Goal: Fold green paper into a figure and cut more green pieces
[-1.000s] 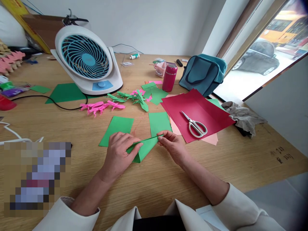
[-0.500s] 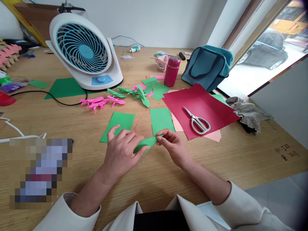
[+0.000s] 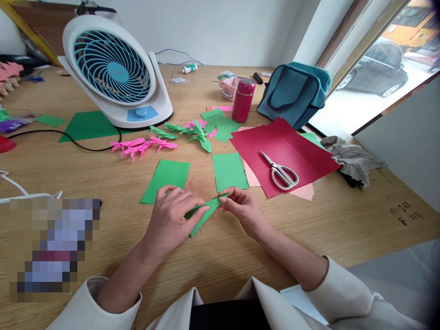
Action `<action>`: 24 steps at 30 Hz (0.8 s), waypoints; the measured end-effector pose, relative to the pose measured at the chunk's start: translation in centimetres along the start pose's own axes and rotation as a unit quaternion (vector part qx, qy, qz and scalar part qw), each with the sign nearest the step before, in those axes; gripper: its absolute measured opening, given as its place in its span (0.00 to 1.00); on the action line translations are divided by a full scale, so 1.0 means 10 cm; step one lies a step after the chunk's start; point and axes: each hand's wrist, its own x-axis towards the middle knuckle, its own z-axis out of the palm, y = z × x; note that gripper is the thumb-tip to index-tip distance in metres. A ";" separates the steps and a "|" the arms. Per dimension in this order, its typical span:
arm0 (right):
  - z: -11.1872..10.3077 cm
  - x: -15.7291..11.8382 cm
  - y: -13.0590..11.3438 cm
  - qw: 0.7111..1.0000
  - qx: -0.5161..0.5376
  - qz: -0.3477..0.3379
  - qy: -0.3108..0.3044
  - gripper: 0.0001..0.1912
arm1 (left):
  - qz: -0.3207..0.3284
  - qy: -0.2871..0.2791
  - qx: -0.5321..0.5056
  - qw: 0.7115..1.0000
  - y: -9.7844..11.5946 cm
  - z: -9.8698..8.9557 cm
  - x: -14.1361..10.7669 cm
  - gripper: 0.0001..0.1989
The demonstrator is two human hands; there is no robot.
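Between my hands is a folded green paper (image 3: 205,217), raised a little over the wooden table and tilted. My left hand (image 3: 172,215) grips its left part, thumb in front and fingers behind. The thumb and fingertips of my right hand (image 3: 242,208) pinch its upper right end. Behind my left hand lies a green sheet (image 3: 168,176), partly covered by the fingers. Another green sheet (image 3: 229,172) rests flat just beyond my right hand. Farther back are folded pink paper figures (image 3: 142,145) and folded green paper figures (image 3: 199,135).
White-handled scissors (image 3: 283,176) lie on red sheets (image 3: 309,151) at the right. Behind stand a red flask (image 3: 244,101), a teal bag (image 3: 295,94) and a white fan (image 3: 117,73). A pixelated area (image 3: 57,250) covers the left front.
The green paper has tilted, showing more of its lower flap towards me. My left fingers have drawn in closer together. The whole view has shifted slightly.
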 end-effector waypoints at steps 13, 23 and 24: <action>-0.01 0.00 -0.01 0.998 0.047 0.036 0.015 0.15 | 0.011 0.006 0.001 1.000 -0.02 0.01 0.00 0.08; -0.01 0.00 0.00 0.997 0.065 0.042 0.022 0.14 | 0.005 0.003 0.000 1.000 -0.02 0.01 0.00 0.09; -0.01 0.00 0.00 0.997 0.067 0.042 0.024 0.14 | 0.004 0.003 0.000 1.000 -0.02 0.01 0.00 0.09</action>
